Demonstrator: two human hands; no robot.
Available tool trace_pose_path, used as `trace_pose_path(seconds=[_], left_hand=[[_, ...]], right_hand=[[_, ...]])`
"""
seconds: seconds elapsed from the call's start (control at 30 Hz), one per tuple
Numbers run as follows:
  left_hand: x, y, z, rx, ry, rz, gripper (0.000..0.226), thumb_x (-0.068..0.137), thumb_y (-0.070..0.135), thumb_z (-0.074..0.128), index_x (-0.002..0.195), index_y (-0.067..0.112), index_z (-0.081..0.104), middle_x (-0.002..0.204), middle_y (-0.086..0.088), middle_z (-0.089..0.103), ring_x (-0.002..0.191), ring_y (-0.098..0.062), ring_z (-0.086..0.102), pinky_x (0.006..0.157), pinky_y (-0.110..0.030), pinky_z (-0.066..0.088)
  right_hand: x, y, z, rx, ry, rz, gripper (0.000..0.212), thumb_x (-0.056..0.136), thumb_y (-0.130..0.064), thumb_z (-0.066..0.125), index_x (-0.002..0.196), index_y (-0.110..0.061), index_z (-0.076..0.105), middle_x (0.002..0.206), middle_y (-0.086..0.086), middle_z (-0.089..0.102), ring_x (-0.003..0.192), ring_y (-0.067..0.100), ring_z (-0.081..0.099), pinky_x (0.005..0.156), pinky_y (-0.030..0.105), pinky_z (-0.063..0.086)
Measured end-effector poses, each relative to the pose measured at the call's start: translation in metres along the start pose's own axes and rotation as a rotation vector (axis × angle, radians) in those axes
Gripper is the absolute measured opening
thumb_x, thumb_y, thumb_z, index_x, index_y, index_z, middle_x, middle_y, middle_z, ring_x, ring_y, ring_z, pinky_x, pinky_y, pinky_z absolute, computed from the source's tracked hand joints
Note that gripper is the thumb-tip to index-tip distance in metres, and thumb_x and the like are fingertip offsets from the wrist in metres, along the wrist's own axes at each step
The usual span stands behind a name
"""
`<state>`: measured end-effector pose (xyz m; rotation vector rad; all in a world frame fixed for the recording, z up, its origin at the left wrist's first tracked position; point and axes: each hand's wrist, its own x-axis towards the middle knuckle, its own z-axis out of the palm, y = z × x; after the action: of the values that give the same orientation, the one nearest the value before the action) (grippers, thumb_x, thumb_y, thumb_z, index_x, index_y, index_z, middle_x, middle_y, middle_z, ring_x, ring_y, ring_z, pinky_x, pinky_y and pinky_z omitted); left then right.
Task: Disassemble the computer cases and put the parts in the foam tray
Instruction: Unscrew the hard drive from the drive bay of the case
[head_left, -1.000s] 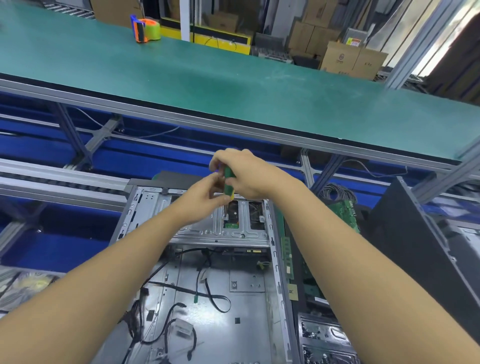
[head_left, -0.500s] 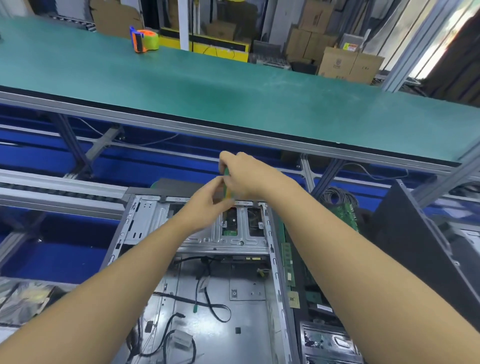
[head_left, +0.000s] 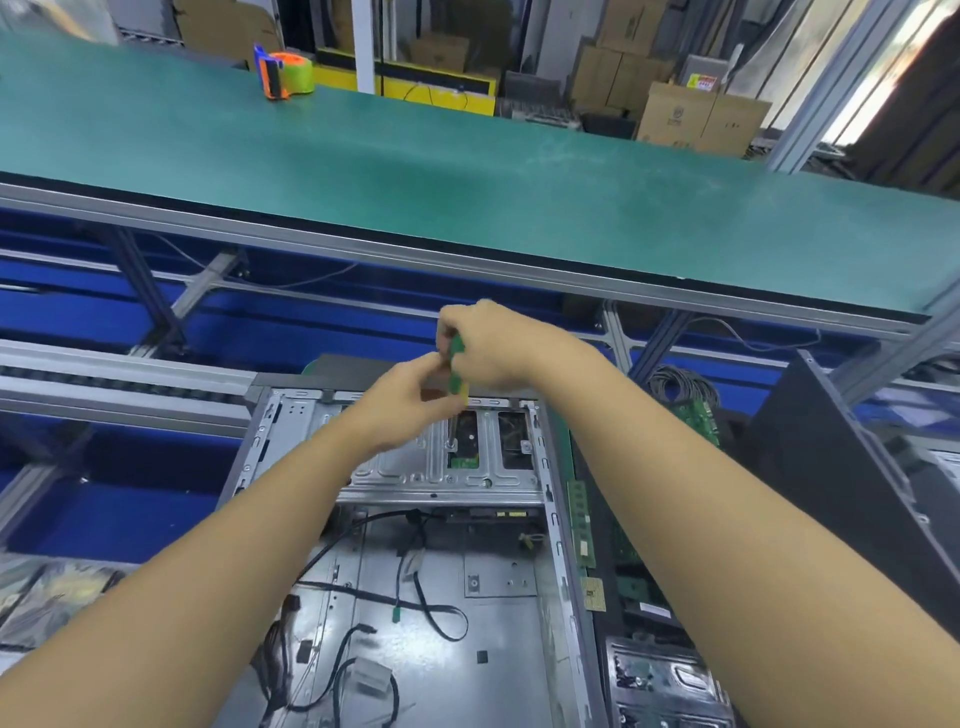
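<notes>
An open grey computer case (head_left: 488, 613) lies flat in front of me, with loose black cables (head_left: 431, 608) on its floor and a metal drive cage (head_left: 457, 467) at its far end. Above the cage both hands meet on a small green circuit board (head_left: 457, 370) held upright. My right hand (head_left: 493, 345) grips its top and my left hand (head_left: 410, 402) pinches its lower edge. A dark tray (head_left: 628, 566) beside the case on the right holds green memory sticks (head_left: 581, 519) and a chip.
A long green conveyor belt (head_left: 467, 171) runs across the back with an orange tape dispenser (head_left: 285, 73) on it. A black case panel (head_left: 841, 483) leans at the right. A coil of grey cable (head_left: 680, 382) and another circuit board lie behind the tray. Cardboard boxes stand beyond.
Both hands have stayed together on the green board above the drive cage and shifted slightly right. The left fingers have slid lower along its edge.
</notes>
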<state>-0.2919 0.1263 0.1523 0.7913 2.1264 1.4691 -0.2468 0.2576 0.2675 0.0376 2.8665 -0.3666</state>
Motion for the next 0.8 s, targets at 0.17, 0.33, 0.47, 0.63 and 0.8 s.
trace_pose_path(seconds=[0.17,0.33,0.47,0.63,0.8], left_hand=[[0.000,0.000,0.000,0.069,0.080,0.082,0.027,0.085,0.007,0.075,0.090,0.031,0.063,0.067,0.029,0.064,0.064,0.011,0.059,0.061,-0.003,0.041],[0.004,0.002,0.012,0.155,0.105,0.122,0.036,0.078,0.024,0.083,0.086,0.046,0.055,0.086,0.017,0.060,0.078,0.009,0.056,0.067,-0.009,0.042],[-0.003,-0.002,0.002,-0.005,-0.006,0.086,0.044,0.088,0.013,0.073,0.106,0.050,0.060,0.098,0.023,0.069,0.091,0.007,0.063,0.075,-0.011,0.046],[-0.003,-0.002,0.002,0.132,0.092,0.116,0.026,0.083,0.016,0.079,0.084,0.036,0.062,0.073,0.030,0.063,0.066,0.010,0.056,0.060,-0.005,0.040],[0.001,0.001,0.014,0.122,0.070,0.077,0.033,0.082,0.026,0.081,0.094,0.045,0.056,0.100,0.011,0.064,0.085,0.003,0.060,0.071,-0.015,0.043]], right_hand=[[-0.006,-0.001,0.002,0.062,-0.037,-0.013,0.024,0.093,-0.035,0.057,0.115,-0.027,0.053,0.120,0.002,0.047,0.098,0.026,0.054,0.077,0.038,0.045],[-0.005,-0.011,0.010,-0.161,0.157,0.218,0.052,0.104,-0.055,0.032,0.121,-0.010,0.048,0.101,0.009,0.052,0.083,0.031,0.051,0.055,0.035,0.029],[-0.004,-0.007,0.002,-0.079,0.047,0.088,0.015,0.101,-0.023,0.047,0.113,-0.014,0.048,0.108,0.006,0.049,0.084,0.026,0.053,0.068,0.039,0.044],[-0.008,-0.005,0.002,0.010,-0.059,0.024,0.039,0.093,-0.031,0.056,0.130,-0.024,0.045,0.121,0.004,0.036,0.115,0.029,0.040,0.082,0.039,0.037],[-0.007,-0.015,0.013,-0.130,0.132,0.230,0.055,0.103,-0.056,0.033,0.131,-0.010,0.046,0.105,0.011,0.051,0.089,0.032,0.047,0.060,0.035,0.031]])
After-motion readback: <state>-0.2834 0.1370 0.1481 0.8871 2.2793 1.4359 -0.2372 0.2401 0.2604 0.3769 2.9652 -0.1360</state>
